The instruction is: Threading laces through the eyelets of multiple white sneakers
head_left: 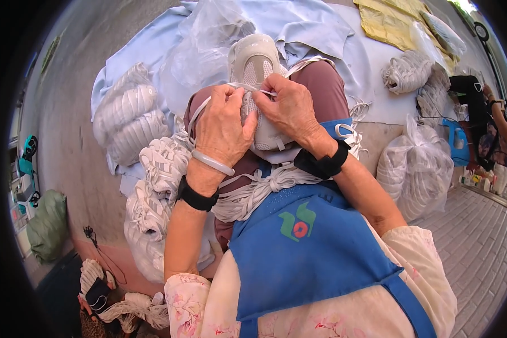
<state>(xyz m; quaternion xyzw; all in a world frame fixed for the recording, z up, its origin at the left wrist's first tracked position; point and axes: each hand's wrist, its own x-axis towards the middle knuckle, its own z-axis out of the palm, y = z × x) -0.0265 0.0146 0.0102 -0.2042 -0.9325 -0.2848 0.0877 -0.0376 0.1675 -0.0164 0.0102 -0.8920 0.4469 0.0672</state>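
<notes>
A pale grey-white sneaker (254, 47) rests between my knees, its toe pointing away from me. A flat white shoelace (239, 86) crosses over its upper part. My left hand (225, 121), wearing a pale bangle, pinches the lace on the left of the shoe. On the right side, my right hand (290, 107) pinches the lace between thumb and fingers, close to the left fingertips. My fingers partly cover the shoe's eyelets. Across my lap lies a thick, knotted bundle of white laces (259, 188), above a blue apron (315, 242).
Stacked pale sneakers (132, 115) lie on a light blue cloth (315, 28) at the left, with more sneakers (163, 169) beside my left knee. Bagged shoes (417, 169) stand at the right, near a blue stool (456, 141) and another person (498, 132). A green sack (48, 225) sits far left.
</notes>
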